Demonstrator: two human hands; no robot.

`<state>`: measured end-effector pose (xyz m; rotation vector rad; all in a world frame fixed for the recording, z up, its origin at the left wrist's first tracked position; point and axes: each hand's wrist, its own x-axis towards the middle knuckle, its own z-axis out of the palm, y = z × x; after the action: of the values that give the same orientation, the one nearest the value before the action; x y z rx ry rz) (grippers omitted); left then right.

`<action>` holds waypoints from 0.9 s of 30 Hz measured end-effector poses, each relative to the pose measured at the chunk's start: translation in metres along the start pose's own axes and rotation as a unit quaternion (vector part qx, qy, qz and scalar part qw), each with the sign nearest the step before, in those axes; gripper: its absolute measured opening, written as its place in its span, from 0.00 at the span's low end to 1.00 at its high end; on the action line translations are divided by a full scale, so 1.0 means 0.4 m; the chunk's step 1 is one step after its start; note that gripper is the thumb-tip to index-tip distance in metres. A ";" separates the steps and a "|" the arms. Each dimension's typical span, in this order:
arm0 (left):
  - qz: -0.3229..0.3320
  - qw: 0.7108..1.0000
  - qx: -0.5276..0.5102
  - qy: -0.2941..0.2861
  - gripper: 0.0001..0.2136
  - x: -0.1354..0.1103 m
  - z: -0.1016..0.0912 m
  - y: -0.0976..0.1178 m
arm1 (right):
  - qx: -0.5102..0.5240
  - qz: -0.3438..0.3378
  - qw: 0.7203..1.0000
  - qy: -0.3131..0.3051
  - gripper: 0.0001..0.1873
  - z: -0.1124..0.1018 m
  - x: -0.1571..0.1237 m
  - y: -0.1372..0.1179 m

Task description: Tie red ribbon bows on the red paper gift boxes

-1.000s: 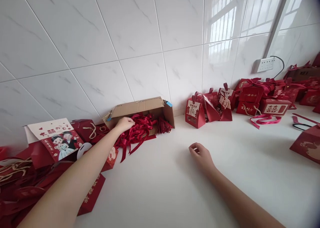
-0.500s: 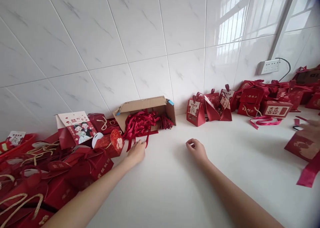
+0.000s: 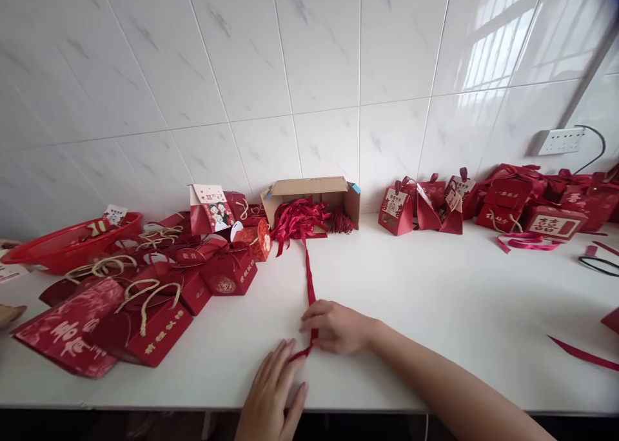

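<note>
A long red ribbon (image 3: 309, 280) runs across the white counter from the ribbon pile toward me. My right hand (image 3: 336, 327) lies on its near end, fingers curled and pinching it. My left hand (image 3: 273, 392) rests at the counter's front edge, fingers stretched flat beside the ribbon's tip and touching it. A cardboard box (image 3: 312, 193) lying on its side against the tiled wall spills a heap of red ribbons (image 3: 297, 217).
Red gift bags and boxes with rope handles (image 3: 149, 293) crowd the left, with a red basin (image 3: 68, 241) behind. More red gift boxes (image 3: 507, 199) line the wall at right, near a wall socket (image 3: 554, 141). A loose ribbon (image 3: 580, 354) lies at right.
My left hand drew one ribbon out of the box pile and back to the counter's front edge. My right hand moved in onto the ribbon. The view pulled back.
</note>
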<state>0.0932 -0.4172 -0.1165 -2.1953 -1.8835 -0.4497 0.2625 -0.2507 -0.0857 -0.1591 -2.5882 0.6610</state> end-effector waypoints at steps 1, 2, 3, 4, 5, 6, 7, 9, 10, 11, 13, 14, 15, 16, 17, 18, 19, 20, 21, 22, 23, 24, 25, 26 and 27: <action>-0.012 1.000 0.000 0.010 0.15 -0.005 0.001 0.004 | -0.001 -0.003 1.000 -0.021 0.17 0.003 0.001 -0.002; -0.023 1.000 -0.001 0.018 0.14 -0.006 0.003 0.007 | -0.004 0.001 0.999 -0.035 0.16 0.001 0.001 0.000; -0.029 0.999 -0.002 0.023 0.13 -0.004 0.004 0.009 | -0.010 0.011 0.999 -0.041 0.15 -0.005 0.000 0.006; -0.029 0.999 -0.002 0.026 0.13 0.000 0.005 0.010 | -0.018 0.027 0.999 -0.041 0.14 -0.013 -0.001 0.014; -0.022 0.999 -0.002 0.027 0.14 0.003 0.006 0.010 | -0.027 0.045 0.998 -0.039 0.14 -0.024 -0.003 0.024; -0.014 1.000 -0.002 0.027 0.14 0.006 0.007 0.009 | -0.036 0.066 0.997 -0.034 0.15 -0.035 -0.006 0.036; -0.006 1.000 -0.002 0.029 0.15 0.007 0.008 0.008 | -0.047 0.088 0.995 -0.029 0.15 -0.046 -0.010 0.049; 0.006 0.999 0.002 0.035 0.16 0.007 0.008 0.005 | -0.067 0.130 0.989 -0.020 0.17 -0.063 -0.019 0.077; 0.010 0.999 0.006 0.038 0.16 0.005 0.008 0.003 | -0.075 0.151 0.986 -0.017 0.18 -0.070 -0.024 0.091; 0.017 0.999 0.010 0.042 0.17 0.002 0.008 0.002 | -0.083 0.173 0.981 -0.016 0.18 -0.075 -0.030 0.104; 0.043 0.997 0.027 0.055 0.19 -0.004 0.007 -0.002 | -0.099 0.218 0.971 -0.017 0.20 -0.081 -0.041 0.127; 0.061 0.995 0.039 0.062 0.21 -0.006 0.006 -0.005 | -0.106 0.241 0.965 -0.018 0.21 -0.084 -0.045 0.136; 0.081 0.993 0.053 0.068 0.23 -0.009 0.004 -0.008 | -0.113 0.263 0.958 -0.020 0.23 -0.086 -0.049 0.144; 0.100 0.990 0.065 0.073 0.24 -0.011 0.003 -0.011 | -0.120 0.284 0.951 -0.021 0.24 -0.088 -0.052 0.151; 0.116 0.987 0.076 0.078 0.26 -0.012 0.001 -0.014 | -0.126 0.304 0.944 -0.022 0.25 -0.090 -0.054 0.157; 0.128 0.985 0.085 0.081 0.26 -0.013 0.000 -0.017 | -0.132 0.323 0.937 -0.020 0.26 -0.091 -0.055 0.163; 0.140 0.982 0.091 0.085 0.27 -0.013 -0.001 -0.019 | -0.138 0.339 0.930 -0.019 0.27 -0.092 -0.055 0.167; 0.149 0.980 0.097 0.091 0.27 -0.012 -0.002 -0.021 | -0.144 0.355 0.924 -0.016 0.27 -0.093 -0.055 0.172; 0.157 0.977 0.104 0.097 0.27 -0.013 -0.002 -0.024 | -0.149 0.369 0.917 -0.014 0.28 -0.094 -0.055 0.177; 0.165 0.975 0.111 0.103 0.27 -0.014 -0.001 -0.027 | -0.154 0.382 0.911 -0.012 0.28 -0.095 -0.056 0.182; 0.172 0.972 0.117 0.109 0.27 -0.017 0.000 -0.031 | -0.159 0.395 0.905 -0.010 0.28 -0.097 -0.057 0.187; 0.177 0.970 0.121 0.113 0.26 -0.022 0.002 -0.037 | -0.162 0.407 0.899 -0.009 0.28 -0.100 -0.058 0.192; 0.182 0.969 0.121 0.117 0.26 -0.031 0.004 -0.045 | -0.166 0.419 0.893 -0.008 0.28 -0.103 -0.061 0.197; 0.184 0.968 0.119 0.119 0.26 -0.042 0.005 -0.056 | -0.169 0.431 0.886 -0.007 0.28 -0.108 -0.064 0.203; 0.177 0.970 0.117 0.118 0.26 -0.056 0.007 -0.070 | -0.172 0.444 0.879 -0.006 0.28 -0.114 -0.068 0.209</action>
<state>0.0630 -0.4326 -0.1281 -2.1472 -1.3152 -0.3799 0.3074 -0.1640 -0.1013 -1.5169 -2.5258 0.4557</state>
